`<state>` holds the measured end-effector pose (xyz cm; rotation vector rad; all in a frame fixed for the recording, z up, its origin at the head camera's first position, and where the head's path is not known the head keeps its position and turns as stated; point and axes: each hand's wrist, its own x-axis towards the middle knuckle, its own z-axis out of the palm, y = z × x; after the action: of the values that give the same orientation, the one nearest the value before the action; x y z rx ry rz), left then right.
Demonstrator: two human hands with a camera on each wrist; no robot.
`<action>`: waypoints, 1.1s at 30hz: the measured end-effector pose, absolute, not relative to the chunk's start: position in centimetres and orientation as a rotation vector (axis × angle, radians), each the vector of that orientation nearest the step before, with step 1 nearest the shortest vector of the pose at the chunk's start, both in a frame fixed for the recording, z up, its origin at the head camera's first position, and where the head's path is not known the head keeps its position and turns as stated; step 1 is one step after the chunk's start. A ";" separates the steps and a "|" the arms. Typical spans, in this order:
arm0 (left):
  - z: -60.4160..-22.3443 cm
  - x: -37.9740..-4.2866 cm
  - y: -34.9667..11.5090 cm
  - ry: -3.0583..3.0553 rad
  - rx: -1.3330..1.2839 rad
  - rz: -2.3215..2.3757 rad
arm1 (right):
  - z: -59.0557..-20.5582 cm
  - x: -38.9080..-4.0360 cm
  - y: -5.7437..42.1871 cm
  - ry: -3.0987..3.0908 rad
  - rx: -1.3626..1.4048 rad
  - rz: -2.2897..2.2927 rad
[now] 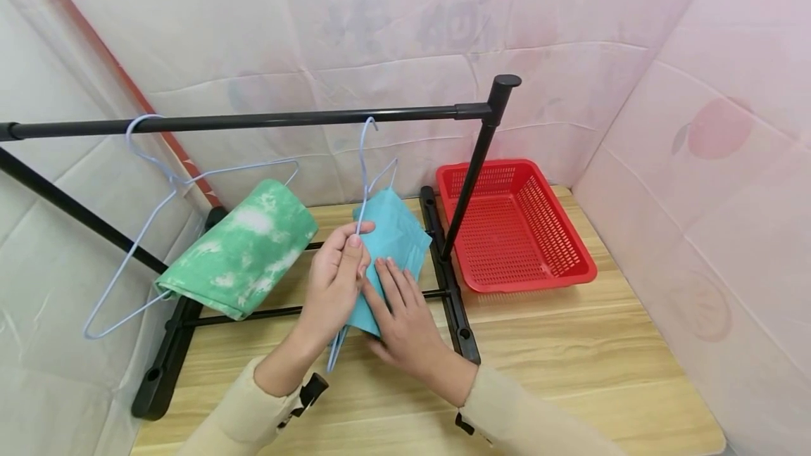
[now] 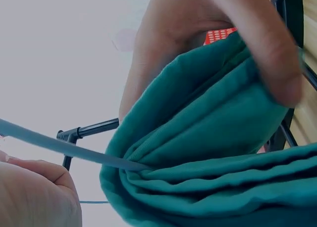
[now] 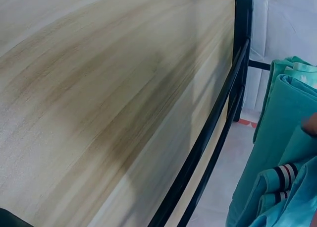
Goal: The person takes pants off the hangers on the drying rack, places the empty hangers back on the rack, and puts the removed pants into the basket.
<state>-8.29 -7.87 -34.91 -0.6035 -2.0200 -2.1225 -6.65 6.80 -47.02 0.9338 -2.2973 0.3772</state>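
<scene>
A light blue wire hanger hooks over the black rail, and a folded teal garment with striped trim hangs doubled over it. My left hand pinches the hanger's wire beside the garment. On the garment's front lie the fingers of my right hand. The left wrist view shows the garment's folds between that hand's thumb and fingers. To the left, a green-and-white tie-dye garment is draped over a second blue hanger on the same rail.
The black clothes rack stands on a wooden table, its feet and lower bars around the garments. A red perforated basket sits right of the rack's post. Pale printed sheets close in the back and sides.
</scene>
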 end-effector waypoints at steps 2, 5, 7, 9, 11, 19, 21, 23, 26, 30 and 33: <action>-34.9 -8.3 -7.9 -2.027 -0.599 -2.114 | -47.0 -6.7 6.8 -2.299 0.934 0.376; -34.9 -8.3 -7.9 -2.044 -0.596 -2.104 | -46.9 -6.9 6.8 -2.297 0.944 0.387; -34.9 -8.3 -7.9 -2.058 -0.590 -2.102 | -46.8 -6.9 6.8 -2.292 0.950 0.396; -35.0 -8.3 -8.0 -2.068 -0.586 -2.102 | -46.7 -7.0 6.8 -2.290 0.951 0.399; -35.0 -8.2 -8.0 -2.070 -0.585 -2.108 | -46.6 -7.0 6.8 -2.293 0.951 0.394; -35.1 -8.3 -8.1 -2.051 -0.590 -2.120 | -46.2 -7.2 7.3 -2.266 0.965 0.392; -35.0 -8.3 -8.1 -2.055 -0.578 -2.115 | -46.1 -7.2 7.4 -2.266 0.969 0.389; -35.1 -8.4 -8.1 -2.059 -0.572 -2.109 | -46.1 -7.2 7.6 -2.270 0.974 0.385; -35.1 -8.4 -8.2 -2.070 -0.569 -2.091 | -46.1 -7.2 7.8 -2.279 0.984 0.393; -35.0 -8.3 -8.5 -2.086 -0.568 -2.060 | -46.1 -7.2 8.0 -2.263 0.992 0.397; -35.0 -8.4 -8.6 -2.089 -0.567 -2.042 | -46.2 -7.3 8.3 -2.251 0.986 0.388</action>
<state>-8.36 -8.65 -35.00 -0.5671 -2.0891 -2.0424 -7.28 8.27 -46.15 0.9855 -2.2514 0.3878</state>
